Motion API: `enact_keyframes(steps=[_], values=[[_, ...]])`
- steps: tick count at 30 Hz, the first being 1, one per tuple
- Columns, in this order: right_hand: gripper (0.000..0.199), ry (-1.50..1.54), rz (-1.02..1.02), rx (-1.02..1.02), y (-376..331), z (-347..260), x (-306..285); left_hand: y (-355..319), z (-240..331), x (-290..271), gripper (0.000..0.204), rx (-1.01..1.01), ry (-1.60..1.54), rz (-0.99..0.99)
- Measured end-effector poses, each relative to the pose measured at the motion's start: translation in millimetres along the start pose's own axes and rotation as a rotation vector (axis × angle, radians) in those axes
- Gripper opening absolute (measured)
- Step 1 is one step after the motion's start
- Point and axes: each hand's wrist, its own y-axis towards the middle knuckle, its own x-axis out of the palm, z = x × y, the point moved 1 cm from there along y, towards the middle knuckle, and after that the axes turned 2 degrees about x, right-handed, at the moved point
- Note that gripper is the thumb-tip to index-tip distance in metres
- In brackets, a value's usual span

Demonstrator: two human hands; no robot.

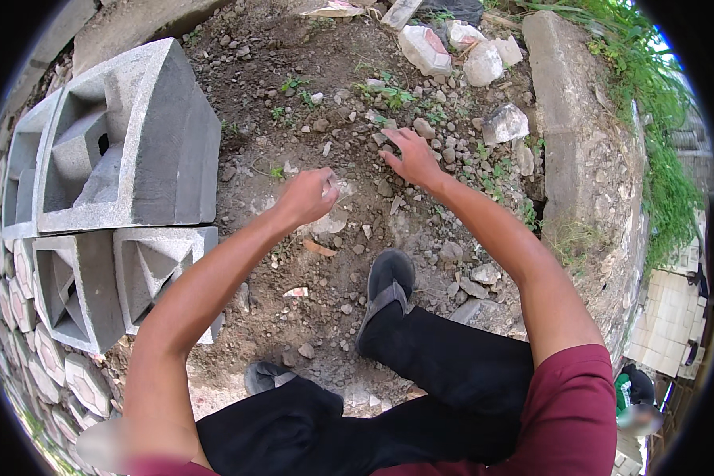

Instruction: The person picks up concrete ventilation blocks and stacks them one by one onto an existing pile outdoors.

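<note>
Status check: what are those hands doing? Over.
Left hand curled, contents unclear. Right hand open near loose stones. Gray concrete blocks stacked off left.

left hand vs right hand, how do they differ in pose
The left hand is curled in, while the right hand is open, fingers spread. The right hand is farther out from the body than the left hand. Both are bare, over stony soil. Whether the left grips something is unclear.

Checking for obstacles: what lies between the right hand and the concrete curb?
The head view shows small stones, green weeds and a pale chunk between the right hand and curb.
</note>
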Motion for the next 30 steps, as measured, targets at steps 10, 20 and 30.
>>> enact_keyframes(steps=[10,20,30], values=[[0.019,0.083,0.043,-0.071,26.1,-1.6,7.2,-12.8,-15.8,-5.7,0.024,-0.100,-0.141,0.032],[0.023,0.206,-0.030,-0.109,85.1,-22.4,1.4,-62.1,-20.5,-43.4,0.022,-0.164,-0.173,0.128],[0.032,-0.337,-0.094,0.198,138.5,15.9,9.5,-60.8,-14.3,-56.4,0.019,0.018,-0.004,0.162]])
